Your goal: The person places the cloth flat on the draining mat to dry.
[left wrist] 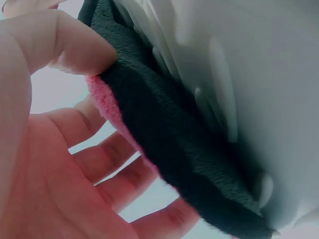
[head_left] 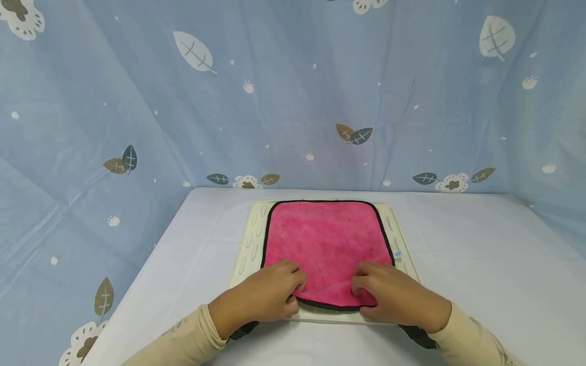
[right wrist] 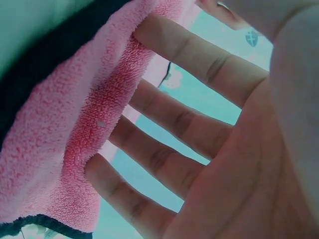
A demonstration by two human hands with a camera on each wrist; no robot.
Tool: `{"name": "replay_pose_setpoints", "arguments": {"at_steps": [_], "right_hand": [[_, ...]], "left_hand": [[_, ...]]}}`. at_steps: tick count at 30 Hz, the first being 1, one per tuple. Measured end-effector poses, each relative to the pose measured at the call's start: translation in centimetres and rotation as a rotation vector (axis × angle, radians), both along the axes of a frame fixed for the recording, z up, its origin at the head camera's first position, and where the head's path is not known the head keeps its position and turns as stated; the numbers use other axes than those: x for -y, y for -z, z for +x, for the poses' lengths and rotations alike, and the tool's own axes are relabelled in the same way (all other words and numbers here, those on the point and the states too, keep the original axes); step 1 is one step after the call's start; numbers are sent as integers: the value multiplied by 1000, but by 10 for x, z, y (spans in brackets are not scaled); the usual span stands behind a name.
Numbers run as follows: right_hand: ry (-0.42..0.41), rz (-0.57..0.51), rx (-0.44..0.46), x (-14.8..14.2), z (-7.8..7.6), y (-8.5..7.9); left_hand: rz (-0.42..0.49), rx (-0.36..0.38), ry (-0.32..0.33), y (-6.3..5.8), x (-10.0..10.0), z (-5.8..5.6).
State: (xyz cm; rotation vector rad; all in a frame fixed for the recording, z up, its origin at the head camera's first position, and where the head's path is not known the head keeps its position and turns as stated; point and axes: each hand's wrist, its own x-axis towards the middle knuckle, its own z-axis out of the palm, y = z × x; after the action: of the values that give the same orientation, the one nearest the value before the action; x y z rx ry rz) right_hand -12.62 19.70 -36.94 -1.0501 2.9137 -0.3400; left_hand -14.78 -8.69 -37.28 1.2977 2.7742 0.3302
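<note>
A pink towel [head_left: 327, 244] with a black border lies spread over a cream board [head_left: 249, 244] marked with long oval ridges. At its near left corner my left hand [head_left: 270, 291] pinches the edge. In the left wrist view, the thumb [left wrist: 75, 47] presses the towel's dark grey underside [left wrist: 159, 119], and the fingers lie against the pink face. My right hand [head_left: 389, 295] grips the near right corner. Its fingertips press into the pink pile [right wrist: 107, 107] in the right wrist view, where the thumb's tip is hidden. The near border sags between both hands.
A white-covered table [head_left: 476, 264] carries the board. Behind it and along the sides hangs a blue curtain [head_left: 293, 101] printed with leaves and flowers. A small white tag [head_left: 398, 254] sticks out from the towel's right edge.
</note>
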Motion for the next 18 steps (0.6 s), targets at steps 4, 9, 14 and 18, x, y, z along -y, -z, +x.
{"name": "replay_pose_setpoints", "arguments": {"at_steps": [4,9,14,18], "right_hand": [[-45,-22,-57,0,-1,0],[-93,-35,-93,0,-2,0],[-85,-35,-81,-1,0,-3],[-63,-35,-72,-2,2,-7]], "left_hand": [[22,51,-8,-4,1,0],[26,82,-17,-6,4,0],[23,85,-10,-8,4,-1],[11,92,-2,-10,4,-1]]}}
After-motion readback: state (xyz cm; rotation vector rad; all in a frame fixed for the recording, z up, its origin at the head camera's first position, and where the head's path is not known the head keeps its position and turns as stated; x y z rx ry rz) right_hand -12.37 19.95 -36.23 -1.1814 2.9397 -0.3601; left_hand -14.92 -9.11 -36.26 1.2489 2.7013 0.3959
